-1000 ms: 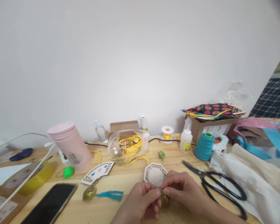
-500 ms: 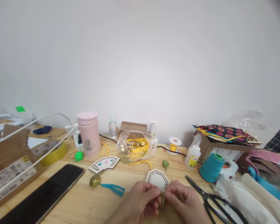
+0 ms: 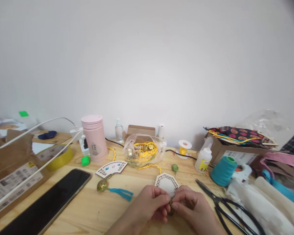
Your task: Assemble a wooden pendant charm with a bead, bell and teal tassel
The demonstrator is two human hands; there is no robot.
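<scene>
Two bare hands meet low in the middle of the view. The left hand and the right hand are both curled and narrow, their fingertips pinching a small gold ornament from either side, so that it is mostly hidden. Its exact shape cannot be made out. Just above the fingers, its lower edge reaching them, sits a pale many-sided lattice-cut wooden frame with a white centre, and a thin yellow cord runs from its top toward a clear plastic bag of gold beads and tangled yellow cord. A small green knotted bead lies just beyond the frame on the pale wooden bench.

Left of the hands lie a fan-shaped wooden plaque with coloured marks and a gold bead with a teal tassel. Further left are a black smartphone, a pink insulated flask and a bright green cap. To the right, black-handled scissors lie open beside white rolled cloth, near a teal thread cone, a white glue bottle and a yellow thread spool.
</scene>
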